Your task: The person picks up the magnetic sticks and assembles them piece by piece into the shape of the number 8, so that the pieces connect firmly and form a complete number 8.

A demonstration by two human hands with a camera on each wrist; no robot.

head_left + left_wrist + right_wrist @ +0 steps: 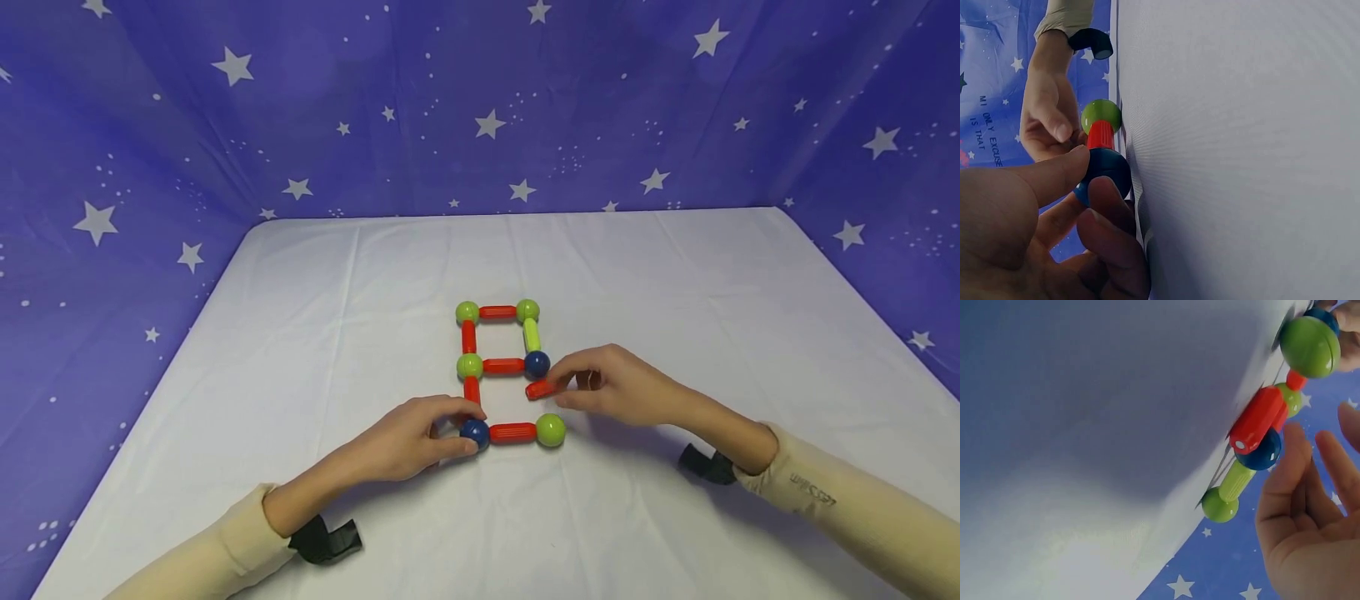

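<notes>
Green and blue balls joined by rods form a ladder-like frame on the white cloth. My left hand (408,437) holds the near-left blue ball (1107,175) between thumb and fingers. From that ball a red rod (512,433) runs to a green ball (551,430). A loose red rod (538,390) lies tilted on the cloth between this green ball and the upper blue ball (537,364). My right hand (618,385) is at its right end, and in the right wrist view the fingers (1294,453) look apart from it.
The frame's far part has a green ball (467,312) at the left, another green ball (528,310) at the right and a yellow-green rod (532,335). The white-covered table (360,283) ends at a blue star-patterned curtain (420,158) behind and at the sides.
</notes>
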